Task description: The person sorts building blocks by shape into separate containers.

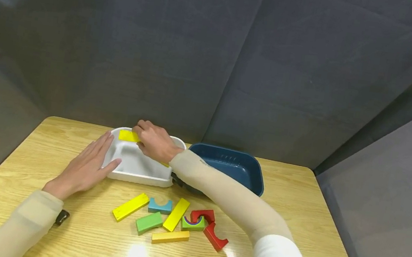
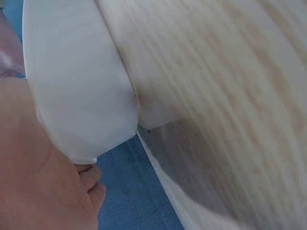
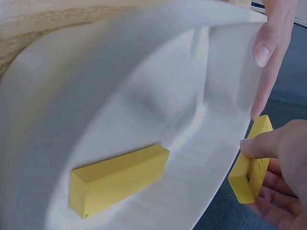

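Risk, dropped block: the right hand (image 1: 155,141) pinches a yellow block (image 3: 250,165) between thumb and curled fingers at the tray rim; judged likely to slip if the pinch loosens, because only the block's edges are held.
Risk, tray shift: the white tray (image 1: 136,171) is light plastic; a push from the right hand could slide it toward the left counter edge unless the left hand braces it.
Left hand: the left hand (image 1: 85,168) lies flat, fingers straight, against the tray's left wall, holding nothing.
Risk, sleeve contact: the right forearm crosses above the loose blocks (image 1: 173,218) on the counter (image 1: 297,211); a low withdrawal could scatter them.
Held block, appearance: yellow, flat, rectangular, matte painted wood by the look of it.
Placed block: a second yellow block (image 3: 117,179) lies flat in the tray's far left compartment.
Blue basket (image 1: 240,168): just right of the tray.
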